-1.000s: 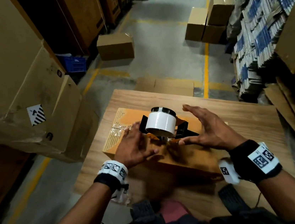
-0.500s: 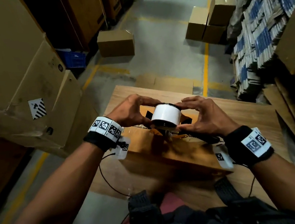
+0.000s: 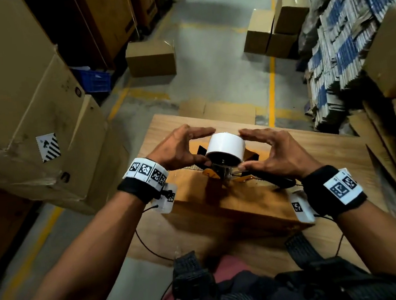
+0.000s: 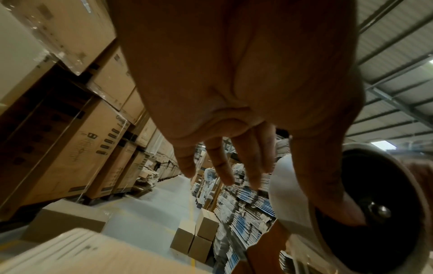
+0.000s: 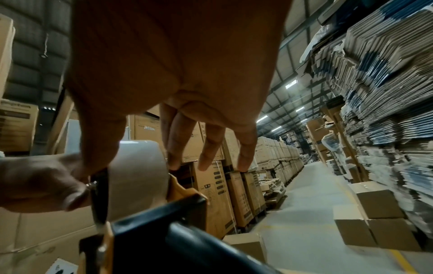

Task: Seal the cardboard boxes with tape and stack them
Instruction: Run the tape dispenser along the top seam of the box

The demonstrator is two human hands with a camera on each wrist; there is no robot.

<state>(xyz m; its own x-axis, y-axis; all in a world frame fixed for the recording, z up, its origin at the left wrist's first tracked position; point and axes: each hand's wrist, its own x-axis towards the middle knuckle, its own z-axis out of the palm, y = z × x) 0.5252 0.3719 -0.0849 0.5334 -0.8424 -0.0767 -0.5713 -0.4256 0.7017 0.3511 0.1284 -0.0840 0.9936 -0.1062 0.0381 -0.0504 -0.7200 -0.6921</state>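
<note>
A cardboard box point(image 3: 226, 203) lies on the wooden tabletop point(image 3: 316, 150), at the centre of the head view. On its top stands a tape dispenser point(image 3: 221, 169) with an orange and black frame, carrying a white tape roll point(image 3: 225, 144).

The left hand point(image 3: 179, 149) is at 9 o'clock of the roll. Its fingers point(image 3: 202, 132) stretch nearly straight over the roll's far upper edge, while the thumb presses the near dark face of the roll, as the left wrist view shows; the grasp is a loose, wide clasp round the roll rather than a tight one.

The right hand point(image 3: 274, 153) is at 3 o'clock of the roll. Its fingers point(image 3: 252, 133) reach nearly straight toward the roll's top, and the thumb lies low against the dispenser's frame near the black handle point(image 5: 187, 241). Whether the fingertips touch the roll I cannot tell.

At 12 o'clock, on the floor point(image 3: 217, 47), stand smaller cardboard boxes point(image 3: 150, 58).
</note>
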